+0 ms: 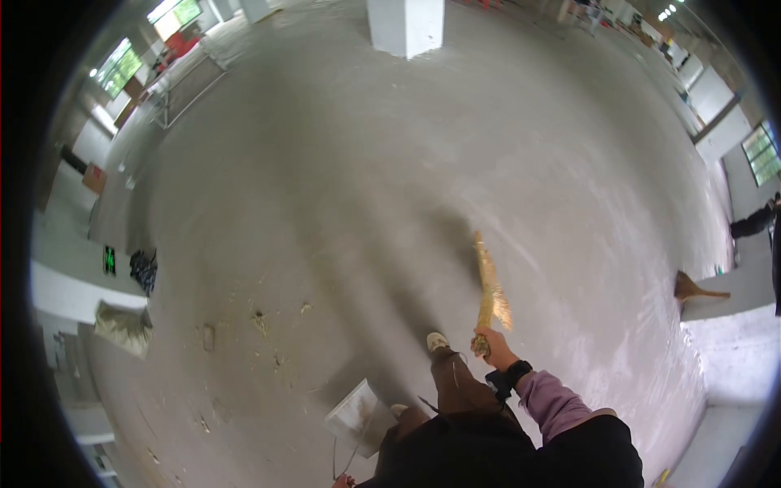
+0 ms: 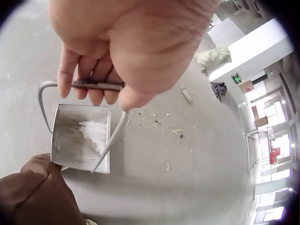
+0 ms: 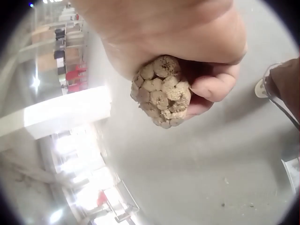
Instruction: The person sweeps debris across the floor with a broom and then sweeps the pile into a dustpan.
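Head view shows me, from far away, a person on a big grey floor (image 1: 342,163), with a straw broom (image 1: 489,286) in the right hand (image 1: 495,348). The right fingers are curled tight round the tied stalks near the end, I think so the brushy part can point out ahead. I cannot tell if its tip touches the floor. The left hand (image 2: 136,47) has its fingers hooked round the bent bar on top of a dustpan (image 1: 360,413), which is just beside the left leg. I guess the tall bar lets the pan be low while the hand is up higher. Its inside has dusty marks and a pale patch. The floor looks hard and smooth, with soft shadows and shiny streaks on the right. Straw-like scraps (image 1: 260,323) lie on the left, near a small block (image 1: 209,337). Past them, a pale sack (image 1: 122,325) sits by the wall, near a green sign (image 1: 109,260). Far ahead stands a white pillar (image 1: 407,24), and bright windows (image 1: 120,65) let in light at the sides.
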{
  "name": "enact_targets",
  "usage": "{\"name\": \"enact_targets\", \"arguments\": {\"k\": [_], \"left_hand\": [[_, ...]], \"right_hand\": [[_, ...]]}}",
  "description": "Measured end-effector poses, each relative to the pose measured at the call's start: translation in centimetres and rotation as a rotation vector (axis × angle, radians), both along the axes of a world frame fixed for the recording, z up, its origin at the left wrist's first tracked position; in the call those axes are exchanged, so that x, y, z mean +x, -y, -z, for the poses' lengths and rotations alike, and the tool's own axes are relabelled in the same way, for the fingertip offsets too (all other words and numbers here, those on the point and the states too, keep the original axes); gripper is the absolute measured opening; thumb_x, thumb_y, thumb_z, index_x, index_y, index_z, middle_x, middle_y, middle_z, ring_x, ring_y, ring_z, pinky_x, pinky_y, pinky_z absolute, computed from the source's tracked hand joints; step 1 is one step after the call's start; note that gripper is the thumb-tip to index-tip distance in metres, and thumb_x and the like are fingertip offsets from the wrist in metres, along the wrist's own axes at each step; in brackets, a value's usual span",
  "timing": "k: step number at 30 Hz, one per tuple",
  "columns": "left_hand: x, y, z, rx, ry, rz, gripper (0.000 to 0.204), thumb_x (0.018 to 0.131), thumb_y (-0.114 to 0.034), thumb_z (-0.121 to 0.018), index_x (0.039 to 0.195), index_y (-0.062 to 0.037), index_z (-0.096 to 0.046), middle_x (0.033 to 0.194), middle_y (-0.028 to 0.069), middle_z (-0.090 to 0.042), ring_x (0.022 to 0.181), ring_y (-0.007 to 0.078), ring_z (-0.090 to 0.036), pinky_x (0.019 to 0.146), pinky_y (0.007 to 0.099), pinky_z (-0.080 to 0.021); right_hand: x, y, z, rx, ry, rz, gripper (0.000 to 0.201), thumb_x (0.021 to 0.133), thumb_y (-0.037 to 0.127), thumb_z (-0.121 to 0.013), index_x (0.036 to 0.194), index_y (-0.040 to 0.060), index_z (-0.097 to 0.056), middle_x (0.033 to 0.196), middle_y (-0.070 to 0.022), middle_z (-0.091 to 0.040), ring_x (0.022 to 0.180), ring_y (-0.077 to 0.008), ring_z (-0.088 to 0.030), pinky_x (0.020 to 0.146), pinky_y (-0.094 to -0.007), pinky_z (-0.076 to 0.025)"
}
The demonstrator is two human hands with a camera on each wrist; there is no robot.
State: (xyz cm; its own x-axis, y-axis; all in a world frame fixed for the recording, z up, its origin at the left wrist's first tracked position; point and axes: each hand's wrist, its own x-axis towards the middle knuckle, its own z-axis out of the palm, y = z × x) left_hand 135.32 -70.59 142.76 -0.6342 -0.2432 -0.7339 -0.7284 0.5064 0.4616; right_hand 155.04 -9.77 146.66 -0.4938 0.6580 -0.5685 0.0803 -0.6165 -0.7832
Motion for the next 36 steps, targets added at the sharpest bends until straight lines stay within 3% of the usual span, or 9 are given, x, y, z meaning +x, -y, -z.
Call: {"name": "enact_targets", "arguments": {"k": [6, 9, 16, 23, 27, 29, 30, 33, 36], "left_hand": [[-2.9, -6.6, -2.0, 0.235, 0.011, -0.213, 0.017, 0.074, -0.019, -0.056, 0.073, -0.0020, -0.053, 0.062, 0.0052, -0.051, 0.055, 0.0161, -0.051, 0.053, 0.0330, -0.045], [-3.6, -15.0, -8.7, 0.097, 0.035, -0.112, 0.018, 0.077, -0.020, -0.054, 0.079, -0.0021, -0.053, 0.069, 0.0049, -0.053, 0.060, 0.0160, -0.052, 0.056, 0.0333, -0.046], [-5.8, -18.0, -9.8, 0.194, 0.031, -0.002, 0.018, 0.079, -0.021, -0.053, 0.080, -0.0028, -0.054, 0.073, 0.0053, -0.054, 0.064, 0.0151, -0.054, 0.058, 0.0312, -0.049], [-6.1, -17.3, -7.1, 0.285, 0.054, -0.041, 0.017, 0.077, -0.011, -0.055, 0.086, 0.0036, -0.056, 0.078, 0.0101, -0.056, 0.070, 0.0189, -0.058, 0.058, 0.0317, -0.053], [-3.8, -13.6, -3.4, 0.371, -0.048, 0.179, 0.015, 0.081, -0.010, -0.052, 0.087, 0.0037, -0.056, 0.079, 0.0114, -0.057, 0.073, 0.0201, -0.059, 0.061, 0.0329, -0.054], [-2.1, -11.4, -1.3, 0.340, -0.165, 0.457, 0.013, 0.082, -0.009, -0.050, 0.087, 0.0017, -0.057, 0.077, 0.0109, -0.057, 0.072, 0.0193, -0.060, 0.062, 0.0326, -0.054], [-1.1, -10.7, -0.9, 0.313, -0.103, 0.358, 0.012, 0.081, -0.009, -0.051, 0.087, -0.0004, -0.057, 0.076, 0.0101, -0.057, 0.071, 0.0190, -0.060, 0.061, 0.0321, -0.054], [2.2, -9.1, 2.3, 0.275, -0.146, 0.278, 0.010, 0.072, -0.013, -0.061, 0.080, -0.0094, -0.056, 0.068, 0.0067, -0.057, 0.064, 0.0208, -0.059, 0.055, 0.0325, -0.050], [4.4, -7.3, 3.6, 0.269, -0.141, 0.251, 0.017, 0.074, -0.016, -0.056, 0.078, 0.0003, -0.056, 0.069, 0.0075, -0.055, 0.061, 0.0172, -0.056, 0.058, 0.0333, -0.052]], "right_hand": [[3.9, -13.2, -2.7, -0.424, -0.174, 0.484, 0.016, 0.077, 0.022, -0.057, 0.078, 0.0124, -0.045, 0.065, -0.0046, -0.050, 0.053, -0.0176, -0.052, 0.037, -0.0290, -0.038], [5.3, -19.8, -1.2, -0.409, -0.131, 0.461, 0.016, 0.077, 0.024, -0.056, 0.073, 0.0131, -0.044, 0.061, -0.0036, -0.049, 0.051, -0.0177, -0.050, 0.036, -0.0287, -0.036], [-0.6, -24.6, -0.3, -0.398, 0.074, 0.268, 0.021, 0.077, 0.027, -0.055, 0.071, 0.0109, -0.043, 0.056, -0.0046, -0.048, 0.045, -0.0171, -0.049, 0.034, -0.0263, -0.033], [-13.5, -17.3, -2.2, -0.365, 0.324, -0.109, 0.017, 0.074, 0.020, -0.057, 0.078, 0.0072, -0.046, 0.058, -0.0059, -0.051, 0.040, -0.0184, -0.051, 0.029, -0.0271, -0.032], [-17.6, -10.6, -0.6, -0.245, 0.397, -0.416, 0.016, 0.072, 0.019, -0.058, 0.076, 0.0061, -0.051, 0.058, -0.0057, -0.053, 0.042, -0.0175, -0.053, 0.030, -0.0277, -0.032], [-19.3, -7.1, -1.2, 0.580, 0.110, -0.861, 0.017, 0.071, 0.021, -0.059, 0.078, 0.0057, -0.053, 0.059, -0.0052, -0.053, 0.045, -0.0179, -0.053, 0.034, -0.0311, -0.037], [-20.9, -4.6, -2.4, -0.062, 0.414, -0.812, 0.019, 0.071, 0.022, -0.059, 0.079, 0.0059, -0.055, 0.060, -0.0048, -0.052, 0.047, -0.0176, -0.054, 0.036, -0.0316, -0.038], [-23.8, 1.0, 2.5, 1.391, -0.293, -1.344, 0.023, 0.071, 0.025, -0.061, 0.087, 0.0078, -0.057, 0.068, -0.0048, -0.055, 0.058, -0.0183, -0.056, 0.049, -0.0333, -0.043], [-28.0, 9.5, 0.9, 0.593, 0.036, -1.376, 0.022, 0.073, 0.018, -0.060, 0.090, 0.0047, -0.053, 0.073, -0.0156, -0.056, 0.072, -0.0273, -0.056, 0.068, -0.0353, -0.043]]}}
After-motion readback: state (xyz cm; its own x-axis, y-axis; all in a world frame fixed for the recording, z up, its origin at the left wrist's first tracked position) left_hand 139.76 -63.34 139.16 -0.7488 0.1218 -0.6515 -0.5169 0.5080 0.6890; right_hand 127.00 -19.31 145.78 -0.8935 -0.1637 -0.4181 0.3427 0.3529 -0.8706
